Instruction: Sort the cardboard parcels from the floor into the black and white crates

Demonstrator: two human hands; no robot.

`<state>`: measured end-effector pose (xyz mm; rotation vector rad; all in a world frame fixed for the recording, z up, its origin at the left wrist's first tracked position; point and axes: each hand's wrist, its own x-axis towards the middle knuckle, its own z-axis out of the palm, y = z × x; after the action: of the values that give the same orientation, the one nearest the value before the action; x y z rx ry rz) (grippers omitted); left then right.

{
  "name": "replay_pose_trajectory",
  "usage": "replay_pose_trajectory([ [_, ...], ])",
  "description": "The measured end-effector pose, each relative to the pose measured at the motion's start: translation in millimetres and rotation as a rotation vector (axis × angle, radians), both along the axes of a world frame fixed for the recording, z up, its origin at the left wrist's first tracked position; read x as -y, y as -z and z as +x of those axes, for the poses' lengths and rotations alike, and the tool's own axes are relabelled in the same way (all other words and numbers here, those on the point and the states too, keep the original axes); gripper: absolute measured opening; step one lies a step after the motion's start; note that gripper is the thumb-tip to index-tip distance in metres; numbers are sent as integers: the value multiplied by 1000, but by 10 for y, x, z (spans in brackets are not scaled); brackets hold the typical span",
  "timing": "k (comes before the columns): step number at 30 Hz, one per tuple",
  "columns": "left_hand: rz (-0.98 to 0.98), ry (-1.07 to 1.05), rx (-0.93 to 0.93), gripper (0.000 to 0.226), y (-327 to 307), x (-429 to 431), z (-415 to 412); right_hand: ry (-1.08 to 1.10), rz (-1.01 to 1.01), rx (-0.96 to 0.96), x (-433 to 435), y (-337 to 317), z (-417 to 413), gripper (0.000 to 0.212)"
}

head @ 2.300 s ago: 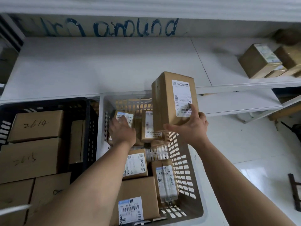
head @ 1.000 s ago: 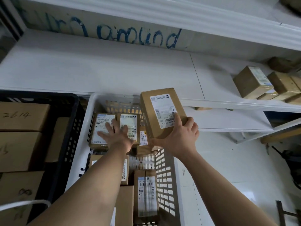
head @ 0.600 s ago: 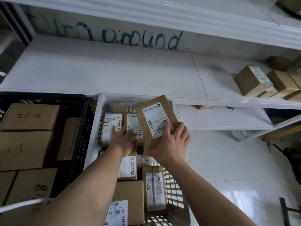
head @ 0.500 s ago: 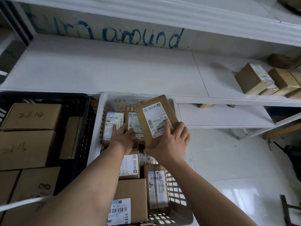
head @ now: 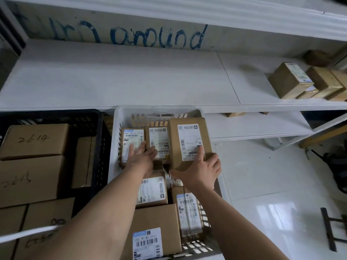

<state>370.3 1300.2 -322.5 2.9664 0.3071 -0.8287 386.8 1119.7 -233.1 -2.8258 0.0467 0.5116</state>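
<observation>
Ahead, white shelves (head: 131, 77) stand over a glossy floor (head: 262, 184). The right hand (head: 201, 171) grips a parcel (head: 189, 143) that now sits lower, seemingly inside the white crate (head: 113, 147). The left hand (head: 140, 156) lies flat on neighbouring parcels (head: 131, 139).

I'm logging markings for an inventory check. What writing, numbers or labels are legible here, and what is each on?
"turn around": blue handwriting on the shelf's back panel.
"2614": black handwriting on the top box in the black crate.
Handwriting on the box below: too scrawled to read.
Printed shipping labels on the parcels in the white crate, including the parcel the right hand holds: too small to read.
</observation>
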Motion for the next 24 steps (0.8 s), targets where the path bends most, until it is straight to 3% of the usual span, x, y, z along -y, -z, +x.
replay_pose_trajectory([
  [14,-55,23,-20,71,-24,-67,24,18,-57,48,-114,31,-38,122],
  [24,-69,37,-1,65,56,-112,-23,22,-14,-5,-90,123,185,132],
])
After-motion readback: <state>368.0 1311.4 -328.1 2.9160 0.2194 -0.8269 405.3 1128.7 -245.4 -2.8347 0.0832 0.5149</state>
